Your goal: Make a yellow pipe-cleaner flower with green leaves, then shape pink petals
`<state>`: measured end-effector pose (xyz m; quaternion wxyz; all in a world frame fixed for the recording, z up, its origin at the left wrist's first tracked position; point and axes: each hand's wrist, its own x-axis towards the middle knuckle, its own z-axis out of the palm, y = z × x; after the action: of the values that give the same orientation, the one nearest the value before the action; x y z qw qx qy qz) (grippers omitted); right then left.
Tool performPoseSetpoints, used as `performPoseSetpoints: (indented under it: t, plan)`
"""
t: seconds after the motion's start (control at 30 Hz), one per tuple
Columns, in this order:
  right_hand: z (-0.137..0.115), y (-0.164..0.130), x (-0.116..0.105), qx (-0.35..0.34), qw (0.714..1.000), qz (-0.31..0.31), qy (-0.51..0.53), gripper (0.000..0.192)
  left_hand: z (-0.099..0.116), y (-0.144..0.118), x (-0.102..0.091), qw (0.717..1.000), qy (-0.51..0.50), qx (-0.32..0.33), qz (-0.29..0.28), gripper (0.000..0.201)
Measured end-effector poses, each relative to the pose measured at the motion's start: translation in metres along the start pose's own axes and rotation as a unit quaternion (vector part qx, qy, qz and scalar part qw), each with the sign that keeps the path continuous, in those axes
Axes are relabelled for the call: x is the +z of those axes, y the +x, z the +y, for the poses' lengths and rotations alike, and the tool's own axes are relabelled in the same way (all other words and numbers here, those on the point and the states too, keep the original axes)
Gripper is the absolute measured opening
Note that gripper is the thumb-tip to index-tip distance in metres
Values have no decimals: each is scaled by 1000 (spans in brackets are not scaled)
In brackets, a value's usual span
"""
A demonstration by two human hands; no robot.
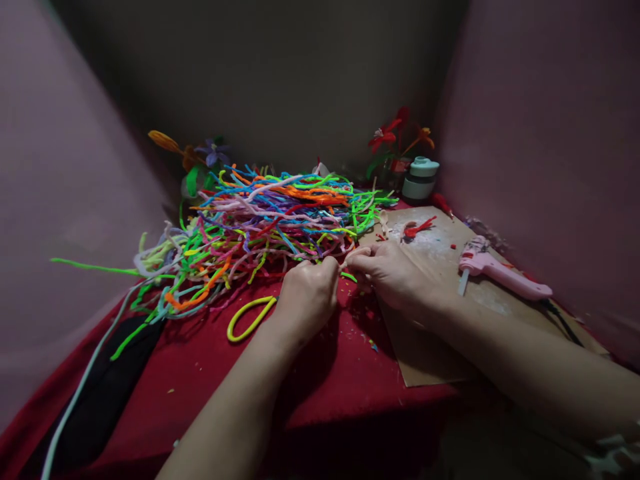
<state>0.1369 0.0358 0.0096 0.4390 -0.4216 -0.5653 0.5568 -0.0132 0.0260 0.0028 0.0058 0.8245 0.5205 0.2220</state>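
Note:
My left hand is closed, its knuckles toward me, just in front of a heap of coloured pipe cleaners. Close beside it, my right hand pinches a pale pink pipe cleaner that bends between the two hands. The left fingertips meet the end of this piece, though the fingers themselves are mostly hidden. Under the hands lies a short bright green snippet. A yellow looped handle rests on the red cloth next to my left wrist; its other end is hidden by that hand.
A pink glue gun lies on a brown board at right, near red pipe-cleaner pieces. Behind stand a mint-lidded jar and pipe-cleaner flowers. A pale cable crosses a black item at left.

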Motion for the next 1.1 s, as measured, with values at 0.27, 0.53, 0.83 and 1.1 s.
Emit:
performPoseSetpoints:
  t: [0.27,0.53,0.83,1.1]
  plan:
    - [-3,2,0,-2,998,-46,31,15,1,-1,1,996,-88,-27,20,19]
    - [0,-2,3,4,999,48,12,11,11,-5,10,974,173,114,93,27]
    - [16,11,-3,-13,995,73,62,12,6,-5,11,978,201,26,46,18]
    - [16,9,0,31,993,37,108,19,-3,0,7,992,-41,-110,46,26]
